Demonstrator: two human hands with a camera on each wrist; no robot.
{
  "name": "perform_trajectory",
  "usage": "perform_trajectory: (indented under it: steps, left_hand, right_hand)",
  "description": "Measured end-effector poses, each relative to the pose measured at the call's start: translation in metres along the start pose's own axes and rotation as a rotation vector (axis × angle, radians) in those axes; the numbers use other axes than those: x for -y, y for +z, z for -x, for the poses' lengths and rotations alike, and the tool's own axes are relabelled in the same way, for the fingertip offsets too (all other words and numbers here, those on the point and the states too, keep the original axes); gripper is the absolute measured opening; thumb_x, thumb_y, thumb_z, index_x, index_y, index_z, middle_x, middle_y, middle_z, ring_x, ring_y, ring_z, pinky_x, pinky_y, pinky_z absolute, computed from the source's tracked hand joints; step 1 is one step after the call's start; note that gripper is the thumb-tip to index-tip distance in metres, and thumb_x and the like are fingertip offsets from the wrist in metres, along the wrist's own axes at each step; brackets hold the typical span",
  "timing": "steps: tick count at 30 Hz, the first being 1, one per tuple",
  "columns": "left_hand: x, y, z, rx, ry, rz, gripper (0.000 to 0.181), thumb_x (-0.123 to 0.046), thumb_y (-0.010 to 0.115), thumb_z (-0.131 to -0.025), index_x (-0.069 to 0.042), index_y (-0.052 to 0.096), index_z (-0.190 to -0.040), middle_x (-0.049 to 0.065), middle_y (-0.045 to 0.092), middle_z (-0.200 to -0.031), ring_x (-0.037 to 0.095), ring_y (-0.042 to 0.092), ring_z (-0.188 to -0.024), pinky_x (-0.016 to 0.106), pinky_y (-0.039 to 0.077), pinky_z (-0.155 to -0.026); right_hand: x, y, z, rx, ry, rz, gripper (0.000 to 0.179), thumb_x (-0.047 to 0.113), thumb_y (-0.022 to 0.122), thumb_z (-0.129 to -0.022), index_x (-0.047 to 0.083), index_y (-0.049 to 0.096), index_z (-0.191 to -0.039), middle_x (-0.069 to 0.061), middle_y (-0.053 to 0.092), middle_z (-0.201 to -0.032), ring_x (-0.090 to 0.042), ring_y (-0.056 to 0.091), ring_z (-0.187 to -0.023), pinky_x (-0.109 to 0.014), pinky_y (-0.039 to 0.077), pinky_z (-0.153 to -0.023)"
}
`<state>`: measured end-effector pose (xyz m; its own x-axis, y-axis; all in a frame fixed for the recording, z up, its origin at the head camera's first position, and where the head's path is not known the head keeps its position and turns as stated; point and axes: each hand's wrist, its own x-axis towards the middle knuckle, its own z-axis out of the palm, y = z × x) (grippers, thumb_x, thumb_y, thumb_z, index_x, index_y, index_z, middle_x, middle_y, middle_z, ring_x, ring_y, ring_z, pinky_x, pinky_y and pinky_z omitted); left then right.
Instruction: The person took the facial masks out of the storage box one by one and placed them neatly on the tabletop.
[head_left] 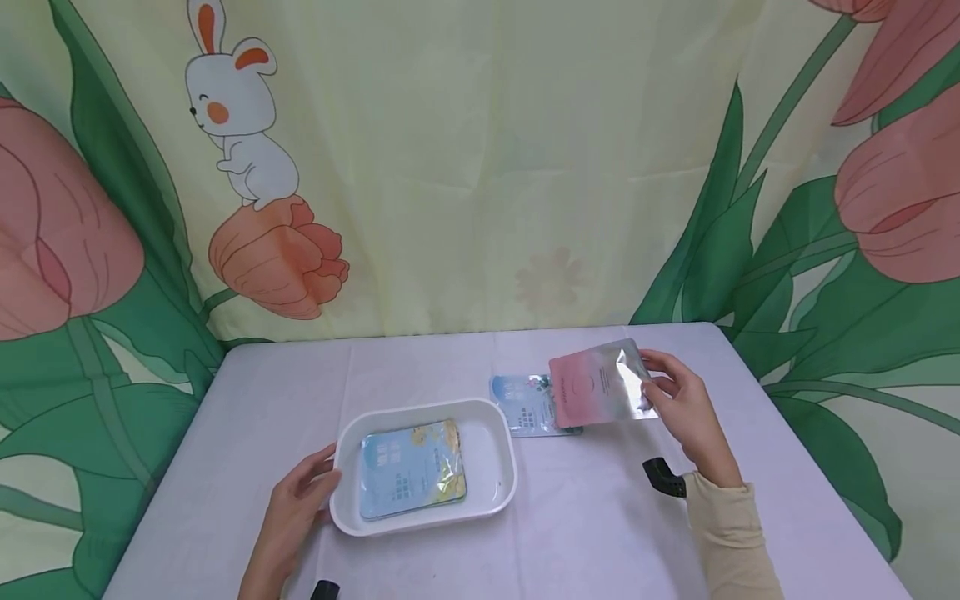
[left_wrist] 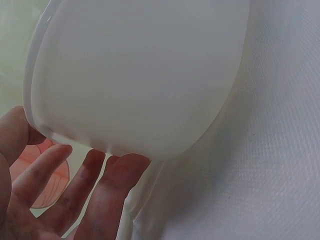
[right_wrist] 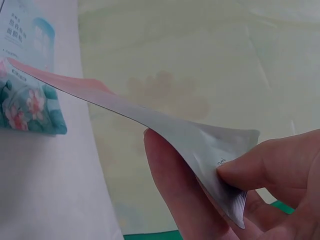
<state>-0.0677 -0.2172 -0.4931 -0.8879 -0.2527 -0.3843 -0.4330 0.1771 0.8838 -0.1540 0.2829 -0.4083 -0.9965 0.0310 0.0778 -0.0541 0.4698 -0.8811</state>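
Between its thumb and fingers, my right hand (head_left: 684, 408) pinches a pink-and-silver sheet mask packet (head_left: 596, 385) by its silver end. In the right wrist view the held packet (right_wrist: 150, 117) bends, with the thumb on its crimped corner. Its pink end overlaps a blue sheet mask packet (head_left: 525, 408) with printed flowers, lying on the table. At the left end of a white tray (head_left: 498, 467), the fingertips of my left hand (head_left: 294, 510) rest against the rim. A blue-and-yellow sheet mask packet (head_left: 408, 475) lies flat inside the tray.
A white cloth covers the table (head_left: 585, 517). Behind its far edge hangs a curtain (head_left: 510, 167) printed with tulips and a rabbit. Black wrist-camera parts (head_left: 664, 477) show beside the right wrist and at the bottom edge near the left one.
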Motion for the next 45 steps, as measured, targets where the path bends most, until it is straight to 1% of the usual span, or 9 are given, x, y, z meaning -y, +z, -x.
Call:
perform_trajectory:
  steps: [6, 11, 15, 20, 26, 35, 38, 43, 45]
  left_hand:
    - [0.001, 0.001, 0.000, -0.008, -0.001, -0.007, 0.055, -0.032, 0.065, -0.095, -0.027, 0.047, -0.147, 0.011, 0.051, -0.143, 0.024, 0.060, -0.117, 0.029, 0.060, -0.078]
    - [0.002, 0.001, -0.001, -0.008, -0.016, -0.019, 0.055, -0.033, 0.064, -0.096, -0.027, 0.046, -0.148, 0.012, 0.050, -0.144, 0.026, 0.059, -0.118, 0.029, 0.060, -0.077]
    - [0.004, 0.001, -0.001, -0.007, -0.009, -0.016, 0.056, -0.033, 0.064, -0.096, -0.025, 0.045, -0.148, 0.015, 0.048, -0.145, 0.029, 0.058, -0.121, 0.030, 0.060, -0.078]
    - [0.003, 0.001, -0.001, -0.011, -0.015, -0.007, 0.056, -0.033, 0.065, -0.096, -0.026, 0.045, -0.148, 0.013, 0.049, -0.145, 0.030, 0.057, -0.124, 0.030, 0.060, -0.080]
    - [0.003, 0.001, -0.002, -0.011, -0.008, -0.004, 0.055, -0.033, 0.065, -0.096, -0.026, 0.046, -0.147, 0.013, 0.049, -0.144, 0.028, 0.058, -0.121, 0.030, 0.060, -0.079]
    - [0.001, 0.002, -0.003, -0.011, -0.006, -0.009, 0.054, -0.029, 0.064, -0.096, -0.025, 0.046, -0.147, 0.014, 0.049, -0.144, 0.030, 0.058, -0.122, 0.032, 0.060, -0.080]
    - [0.002, 0.002, -0.003, -0.008, -0.007, -0.003, 0.055, -0.029, 0.064, -0.096, -0.024, 0.046, -0.148, 0.015, 0.049, -0.144, 0.030, 0.058, -0.121, 0.032, 0.060, -0.079]
    - [0.002, 0.001, -0.002, -0.005, -0.004, 0.009, 0.056, -0.030, 0.065, -0.096, -0.023, 0.046, -0.148, 0.015, 0.049, -0.144, 0.028, 0.059, -0.119, 0.033, 0.061, -0.079]
    - [0.002, 0.001, -0.001, -0.006, 0.000, 0.011, 0.055, -0.030, 0.065, -0.096, -0.024, 0.046, -0.147, 0.015, 0.050, -0.143, 0.028, 0.059, -0.119, 0.033, 0.061, -0.079]
  right_hand:
    - [-0.007, 0.002, -0.002, 0.006, 0.033, 0.002, 0.048, 0.004, 0.047, -0.100, 0.004, 0.041, -0.148, -0.023, 0.046, -0.141, -0.030, 0.056, -0.111, -0.020, 0.056, -0.073]
    - [-0.015, 0.004, -0.006, 0.017, 0.056, 0.006, 0.049, 0.004, 0.046, -0.100, 0.004, 0.039, -0.149, -0.024, 0.044, -0.143, -0.037, 0.053, -0.117, -0.020, 0.056, -0.074]
    - [-0.021, 0.004, -0.009, 0.022, 0.065, 0.004, 0.050, 0.004, 0.047, -0.100, 0.004, 0.038, -0.150, -0.025, 0.043, -0.144, -0.038, 0.053, -0.118, -0.020, 0.056, -0.074]
    - [-0.030, 0.002, -0.013, 0.013, 0.068, 0.022, 0.050, 0.004, 0.046, -0.100, 0.003, 0.039, -0.149, -0.025, 0.044, -0.142, -0.038, 0.053, -0.116, -0.019, 0.055, -0.072]
    - [-0.039, 0.000, -0.019, 0.005, 0.079, 0.065, 0.050, 0.004, 0.047, -0.099, 0.002, 0.039, -0.149, -0.027, 0.044, -0.141, -0.041, 0.054, -0.117, -0.017, 0.055, -0.074]
    - [-0.055, -0.001, -0.026, -0.034, 0.111, 0.102, 0.050, 0.002, 0.046, -0.098, 0.001, 0.040, -0.148, -0.028, 0.046, -0.139, -0.039, 0.056, -0.115, -0.014, 0.053, -0.072]
    - [-0.060, -0.001, -0.027, -0.030, 0.123, 0.111, 0.051, 0.001, 0.046, -0.098, 0.000, 0.039, -0.149, -0.028, 0.046, -0.139, -0.040, 0.055, -0.116, -0.017, 0.053, -0.074]
    - [-0.067, 0.001, -0.029, -0.024, 0.154, 0.153, 0.051, 0.002, 0.046, -0.099, 0.001, 0.039, -0.149, -0.029, 0.045, -0.141, -0.043, 0.053, -0.119, -0.026, 0.056, -0.083]
    - [-0.069, 0.000, -0.030, -0.023, 0.159, 0.169, 0.051, 0.002, 0.046, -0.099, 0.000, 0.039, -0.149, -0.029, 0.045, -0.141, -0.044, 0.053, -0.120, -0.027, 0.056, -0.084]
